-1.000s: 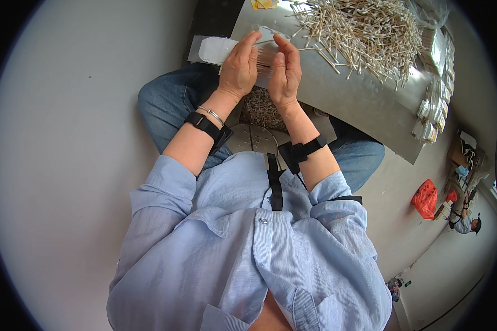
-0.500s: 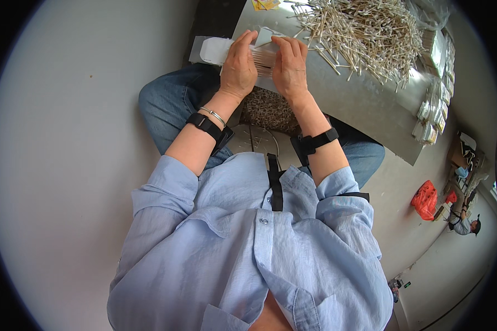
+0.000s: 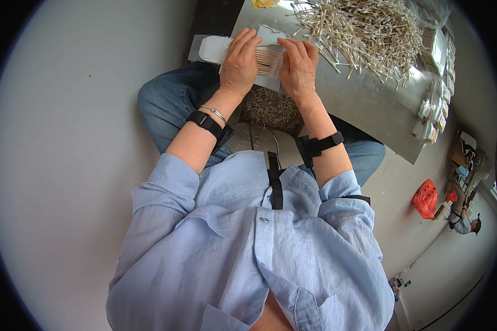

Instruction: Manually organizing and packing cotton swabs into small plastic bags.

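1. Swab packet [image 3: 269, 60]: left of the swab pile [image 3: 370, 38], its row now more exposed.
2. Right hand [image 3: 300, 68]: shifted toward the pile, farther from the left hand [image 3: 239, 64]; from here, I cannot tell either grip.

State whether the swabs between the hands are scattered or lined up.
Lined up: the swabs between left hand and right hand lie side by side, roughly parallel.

Open lane: bare worktop [image 3: 364, 105] right of the right hand [image 3: 300, 66], along the near edge; swab pile [image 3: 364, 33] blocks the far side; packs [image 3: 437, 105] line the right end; swab row [image 3: 269, 62] fills the gap to the left hand [image 3: 240, 63]; white flap [image 3: 214, 49] just left of it.
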